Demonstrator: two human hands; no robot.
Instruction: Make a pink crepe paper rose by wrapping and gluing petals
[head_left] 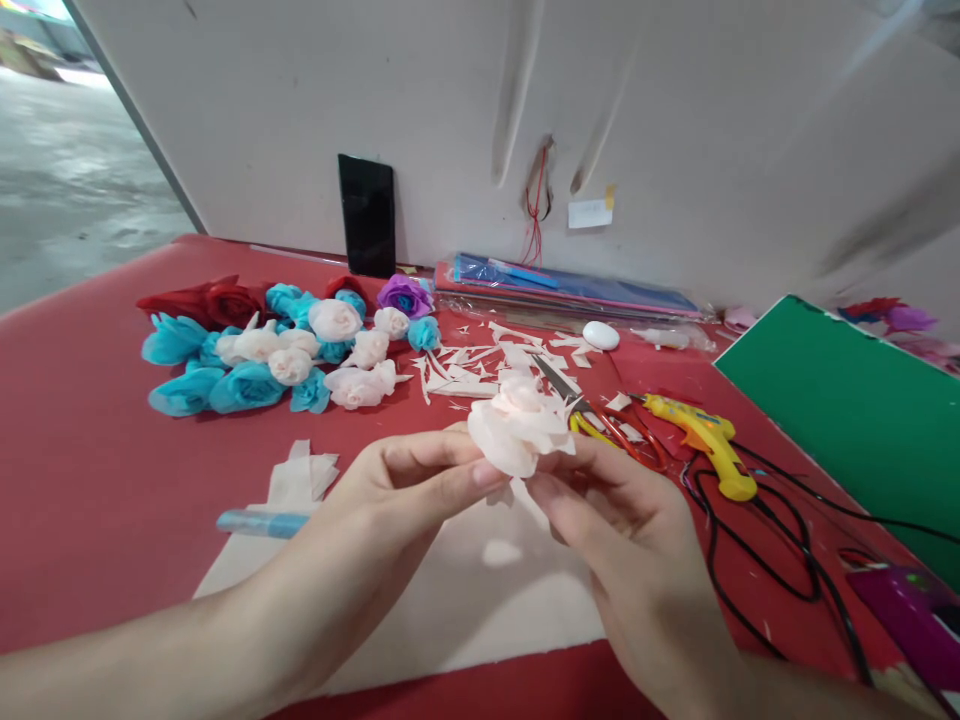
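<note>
Fingers of the left hand closed in a pinch, thumb and forefinger on the lower left of a pale flower; right hand pinched too, thumb and forefinger at its lower right, part of that grip hidden behind the petals. Key relation: flower directly between the two sets of fingertips, touching both, so neither hand is nearer. Axis roughly upright, bloom up, base down toward the gap between the thumbs; both grips sit low. A bit of pale material shows under the thumbs; cannot tell whether it joins the flower. Flower raised over a pale sheet, which lies flat on the red bench. Blue pen on the sheet's left, by the left forearm. Beyond the bloom, pale scraps; scissors just past it, handles toward the right hand. Yellow glue gun further right, its cord looped nearby. Far left, a cluster of blue flowers and other pale flowers, well apart from the fingers.
</note>
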